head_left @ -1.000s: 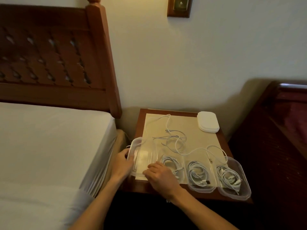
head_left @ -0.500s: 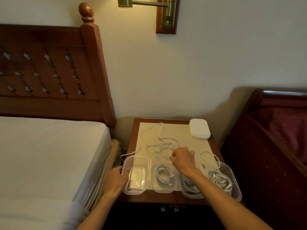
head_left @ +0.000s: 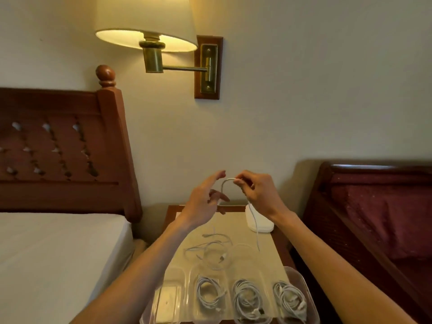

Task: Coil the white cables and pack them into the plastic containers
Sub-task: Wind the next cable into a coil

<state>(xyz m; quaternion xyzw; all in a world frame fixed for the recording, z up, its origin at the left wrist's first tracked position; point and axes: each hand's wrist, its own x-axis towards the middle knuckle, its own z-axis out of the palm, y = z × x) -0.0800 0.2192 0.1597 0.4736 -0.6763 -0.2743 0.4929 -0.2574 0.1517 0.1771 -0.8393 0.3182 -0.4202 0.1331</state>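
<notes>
Right grip (head_left: 253, 195) pinches a white cable (head_left: 253, 220), left grip (head_left: 205, 199) open beside it; three containers (head_left: 301, 277) hold coils, one tangle (head_left: 210, 249) waits behind them

Bedroom, prob. hotel or guest rm. Two beds: left one w/ carved wooden headboard (head_left: 58, 148) & white sheet (head_left: 53, 253), right one w/ dark red cover (head_left: 383, 206). Small wooden bench (head_left: 280, 239) stands between them against a plain cream wall (head_left: 304, 90). Lit lamp (head_left: 145, 24) on a brass swing arm, fixed to a wood wall plate (head_left: 209, 66), hangs above it.
</notes>
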